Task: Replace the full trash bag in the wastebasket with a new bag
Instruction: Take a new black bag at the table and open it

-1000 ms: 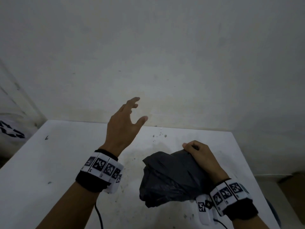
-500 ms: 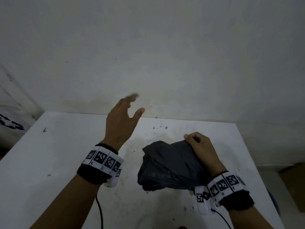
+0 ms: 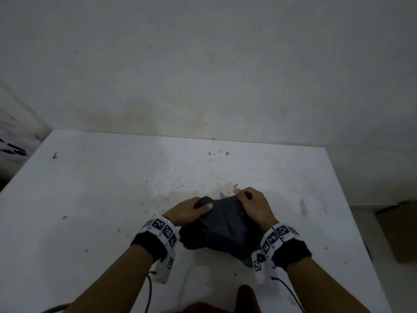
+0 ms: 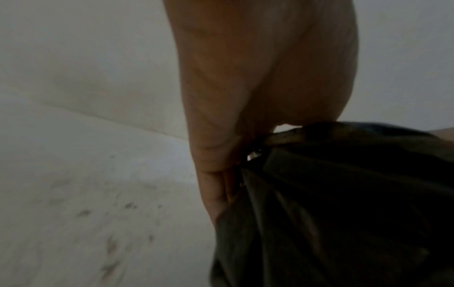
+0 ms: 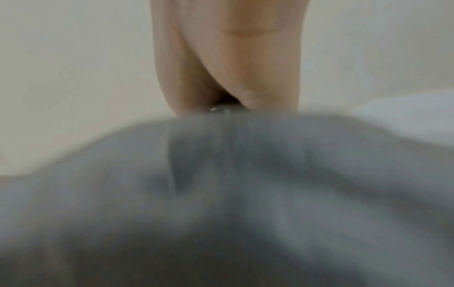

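Note:
A crumpled black trash bag [image 3: 222, 229] hangs between my two hands above the white table [image 3: 112, 199]. My left hand [image 3: 191, 208] grips its upper left edge, thumb on top of the plastic. My right hand [image 3: 252, 204] pinches the upper right edge with curled fingers. In the left wrist view the black trash bag [image 4: 343, 203] bunches against the left hand [image 4: 245, 145]. The right wrist view is blurred: the grey-looking trash bag [image 5: 233, 194] fills the lower part under the right hand [image 5: 228, 104]. No wastebasket is in view.
The table top is stained and speckled near its middle [image 3: 216, 154] and meets a white wall [image 3: 203, 64] at the back. A cardboard box [image 3: 399, 231] stands on the floor to the right. A white bag with black print [image 3: 11, 145] lies at the far left.
My left hand, raised and spread open before, has come down and taken hold of the bag's left edge. The right hand kept its hold. The view has tilted down.

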